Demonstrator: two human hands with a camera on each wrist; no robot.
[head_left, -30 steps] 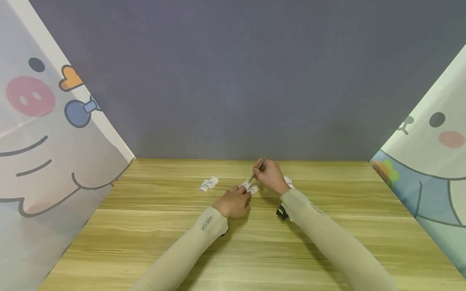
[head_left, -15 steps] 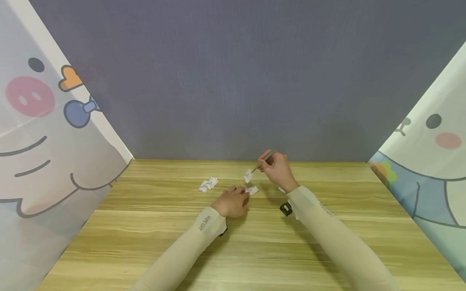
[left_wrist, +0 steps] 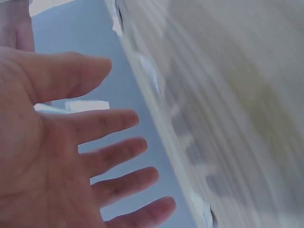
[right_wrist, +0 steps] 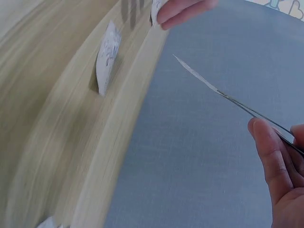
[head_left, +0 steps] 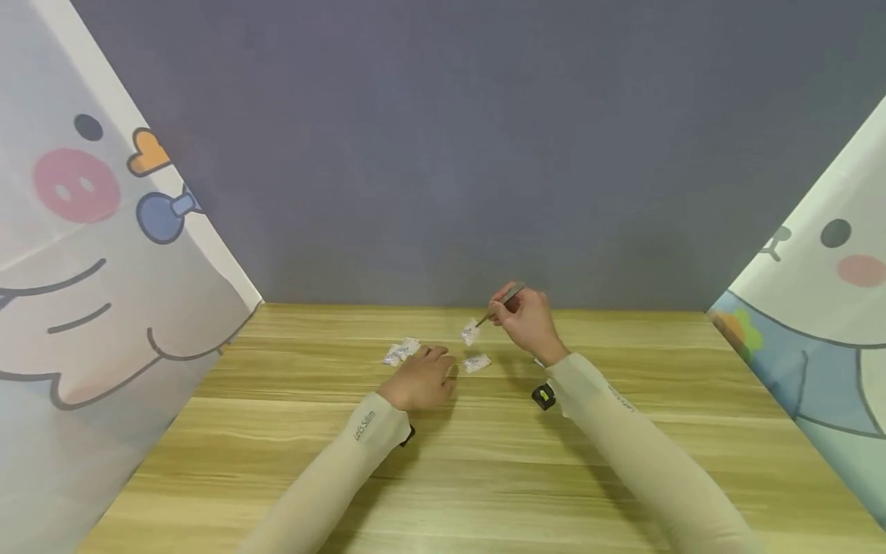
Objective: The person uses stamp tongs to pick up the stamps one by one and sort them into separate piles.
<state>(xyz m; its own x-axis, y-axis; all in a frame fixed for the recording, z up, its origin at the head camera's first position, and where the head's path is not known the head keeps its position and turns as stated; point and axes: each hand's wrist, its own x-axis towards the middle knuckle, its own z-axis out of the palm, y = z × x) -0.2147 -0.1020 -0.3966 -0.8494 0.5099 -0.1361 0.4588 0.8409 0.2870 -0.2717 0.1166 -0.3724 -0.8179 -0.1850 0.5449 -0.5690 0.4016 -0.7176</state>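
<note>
My right hand (head_left: 527,319) pinches a pair of tweezers (right_wrist: 242,105) between thumb and fingers. The tweezers' tips grip the edge of a small white packet (head_left: 471,332) with bluish print; the right wrist view shows this packet edge-on, raised off the table. My left hand (head_left: 421,379) is over the table with fingers straight and apart, as the left wrist view shows, and nothing in it. Another white packet (head_left: 477,362) lies on the table just right of its fingertips. Beyond those fingers, to the left, two overlapping packets (head_left: 401,350) lie together.
Part of another white packet (head_left: 537,362) shows beside my right wrist, mostly hidden by it. A grey panel (head_left: 443,154) rises behind the wooden table (head_left: 277,462). Cartoon-printed sheets stand at left (head_left: 62,254) and right (head_left: 837,323). A black wrist device (head_left: 543,396) hangs under my right sleeve.
My right hand has lifted one packet away from the other with the tweezers and moved slightly right and back. My left hand has let go of the packet on the table and moved left.
</note>
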